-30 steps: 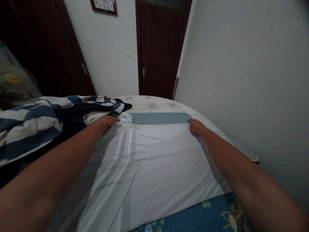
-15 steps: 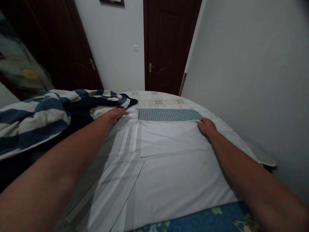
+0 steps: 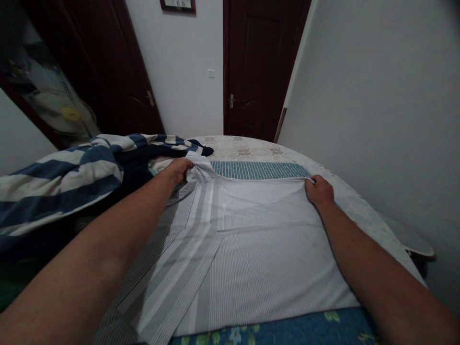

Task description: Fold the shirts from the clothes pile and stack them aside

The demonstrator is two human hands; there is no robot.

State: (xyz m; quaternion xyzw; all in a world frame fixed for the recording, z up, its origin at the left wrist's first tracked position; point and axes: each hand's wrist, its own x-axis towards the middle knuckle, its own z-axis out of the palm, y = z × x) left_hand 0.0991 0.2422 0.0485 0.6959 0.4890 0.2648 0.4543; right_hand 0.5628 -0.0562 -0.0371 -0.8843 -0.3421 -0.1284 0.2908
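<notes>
A white and grey striped shirt (image 3: 251, 239) lies spread flat on the bed in front of me. My left hand (image 3: 178, 169) is closed on the shirt's far left corner, beside the navy striped garment. My right hand (image 3: 319, 190) pinches the shirt's far right corner, fingers curled round the cloth edge. Both arms reach forward over the shirt.
A navy and white striped garment (image 3: 72, 172) is heaped on the left of the bed. A teal patterned strip (image 3: 258, 169) shows beyond the shirt. Blue floral bedding (image 3: 287, 330) lies at the near edge. A white wall (image 3: 377, 120) runs close along the right; dark doors (image 3: 258, 67) stand beyond.
Both hands have gone from lying flat on the shirt's far edge to gripping its corners, lifting the cloth slightly. The view has shifted a little to the left.
</notes>
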